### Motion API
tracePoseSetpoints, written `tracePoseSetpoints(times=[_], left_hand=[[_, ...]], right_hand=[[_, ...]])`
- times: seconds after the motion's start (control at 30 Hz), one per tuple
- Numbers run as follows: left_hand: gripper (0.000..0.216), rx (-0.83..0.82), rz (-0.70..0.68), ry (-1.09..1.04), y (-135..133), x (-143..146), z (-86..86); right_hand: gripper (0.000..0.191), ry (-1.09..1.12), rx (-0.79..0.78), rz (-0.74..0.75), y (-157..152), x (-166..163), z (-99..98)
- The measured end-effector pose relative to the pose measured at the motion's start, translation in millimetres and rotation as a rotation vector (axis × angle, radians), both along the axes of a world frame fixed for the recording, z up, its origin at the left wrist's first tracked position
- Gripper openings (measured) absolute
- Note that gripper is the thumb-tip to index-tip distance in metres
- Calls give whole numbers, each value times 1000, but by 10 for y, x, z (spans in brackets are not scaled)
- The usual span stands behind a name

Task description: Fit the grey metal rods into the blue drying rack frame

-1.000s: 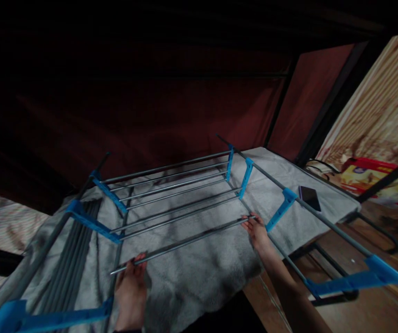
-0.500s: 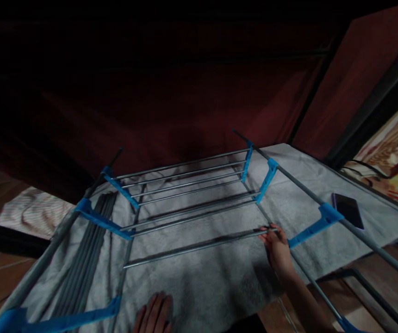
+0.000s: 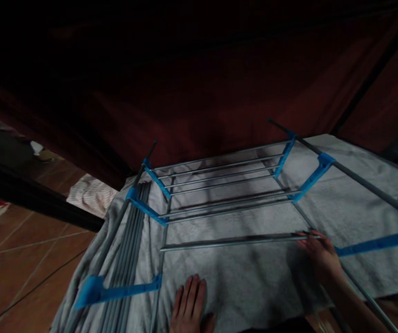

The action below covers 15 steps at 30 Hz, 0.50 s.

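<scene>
A loose grey metal rod lies across a grey towel inside a drying-rack frame with blue plastic brackets. My right hand pinches the rod's right end, fingers closed on it. My left hand rests flat on the towel near the front edge, fingers stretched out, holding nothing, a little below the rod's left end. Several fitted rods span the frame farther back.
A bundle of spare grey rods lies along the frame's left side beside a blue bracket. Brown tiled floor spreads to the left, with a striped cloth on it. Dark red fabric hangs behind.
My left hand let go of the rod's left end and came down flat on the towel. My right hand kept hold of the right end. The view swung left.
</scene>
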<state>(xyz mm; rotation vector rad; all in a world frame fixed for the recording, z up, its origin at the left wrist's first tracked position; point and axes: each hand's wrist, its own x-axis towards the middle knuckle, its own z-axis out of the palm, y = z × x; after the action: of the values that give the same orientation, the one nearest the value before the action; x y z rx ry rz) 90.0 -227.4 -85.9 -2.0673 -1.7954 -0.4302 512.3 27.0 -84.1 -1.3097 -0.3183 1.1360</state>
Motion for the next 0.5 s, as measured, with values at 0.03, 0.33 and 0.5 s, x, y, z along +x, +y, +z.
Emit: tracePoseSetpoints(times=[0.03, 0.33, 0.5], left_hand=[[93, -4, -7, -1, 1, -8, 16], [70, -38, -22, -143, 42, -47, -7], [43, -81, 180, -1050, 214, 89, 138]], right_hand=[[53, 7, 16, 1, 14, 1, 7], [34, 147, 90, 46, 129, 51, 156], [46, 119, 134, 100, 36, 104, 128]])
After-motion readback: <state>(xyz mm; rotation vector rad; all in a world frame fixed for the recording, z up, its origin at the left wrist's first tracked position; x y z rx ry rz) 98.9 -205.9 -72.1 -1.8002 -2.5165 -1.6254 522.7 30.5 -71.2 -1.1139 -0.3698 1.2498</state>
